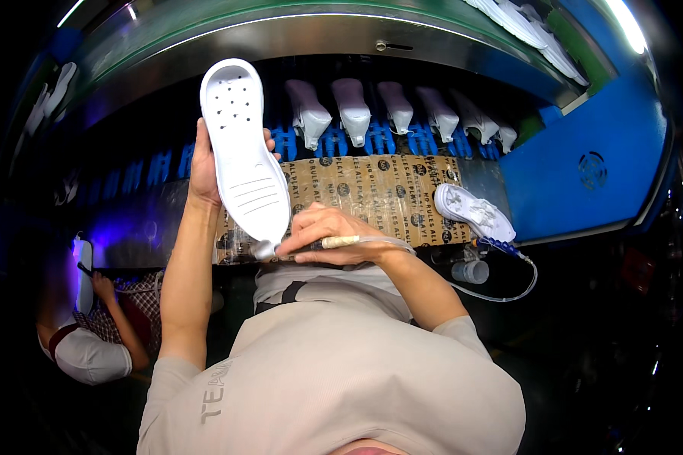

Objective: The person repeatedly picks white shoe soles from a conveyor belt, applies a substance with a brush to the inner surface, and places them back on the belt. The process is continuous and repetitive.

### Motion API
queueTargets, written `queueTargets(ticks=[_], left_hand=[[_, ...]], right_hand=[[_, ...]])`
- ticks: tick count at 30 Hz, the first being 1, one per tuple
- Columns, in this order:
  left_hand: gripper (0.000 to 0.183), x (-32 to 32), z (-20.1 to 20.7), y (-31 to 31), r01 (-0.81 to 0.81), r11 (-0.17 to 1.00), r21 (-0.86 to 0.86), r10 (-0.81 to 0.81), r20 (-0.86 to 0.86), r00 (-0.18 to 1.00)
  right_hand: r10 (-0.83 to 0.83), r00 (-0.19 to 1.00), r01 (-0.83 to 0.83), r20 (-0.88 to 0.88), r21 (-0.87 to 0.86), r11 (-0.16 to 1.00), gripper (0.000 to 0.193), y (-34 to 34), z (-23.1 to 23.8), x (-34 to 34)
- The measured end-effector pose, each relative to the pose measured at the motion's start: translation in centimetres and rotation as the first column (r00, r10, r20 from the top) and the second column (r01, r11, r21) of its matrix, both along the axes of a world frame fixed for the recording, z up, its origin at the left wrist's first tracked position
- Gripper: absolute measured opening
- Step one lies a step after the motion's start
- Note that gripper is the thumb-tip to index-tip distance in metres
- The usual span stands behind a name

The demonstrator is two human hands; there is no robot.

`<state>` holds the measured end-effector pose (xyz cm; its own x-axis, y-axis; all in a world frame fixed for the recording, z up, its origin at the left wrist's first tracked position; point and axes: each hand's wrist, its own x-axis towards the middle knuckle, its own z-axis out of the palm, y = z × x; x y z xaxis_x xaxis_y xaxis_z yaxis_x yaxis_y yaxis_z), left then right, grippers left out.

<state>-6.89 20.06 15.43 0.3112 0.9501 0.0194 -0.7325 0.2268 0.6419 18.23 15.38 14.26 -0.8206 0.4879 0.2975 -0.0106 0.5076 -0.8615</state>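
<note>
A white shoe sole stands tilted up over the bench, its holed heel end far and its other end near me. My left hand grips it, fingers wrapped behind and tips showing at its right edge. Closed around a slim brush with a thin clear tube behind it, my right hand is at the sole's near end. The pale, blurred brush tip is right by that edge; whether it touches cannot be made out. To the right lies a white shoe upper on the bench.
Brown printed sheeting covers the bench. Behind it, several pale shoe uppers sit on blue racks under a green conveyor. At right are a blue machine panel, a jointed blue hose and a clear jar. A co-worker works at left.
</note>
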Motion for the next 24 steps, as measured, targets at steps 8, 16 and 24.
queueTargets(ticks=[8,16,24], left_hand=[[0.066,1.7,2.9,1.8,0.087,0.986,-0.144,-0.144,-0.456,0.878],[0.070,3.0,2.8,4.4,0.407,0.862,-0.304,-0.415,-0.883,0.221],[0.081,3.0,4.5,4.3,0.508,0.800,-0.320,-0.337,-0.939,-0.061]], right_hand=[[0.028,0.995,-0.042,0.098,0.146,0.988,0.027,-0.5,1.6,0.1],[-0.079,0.994,0.052,0.074,0.309,0.950,0.033,0.4,2.1,1.5],[-0.111,0.992,0.086,0.062,0.323,0.942,0.035,1.1,2.7,3.2]])
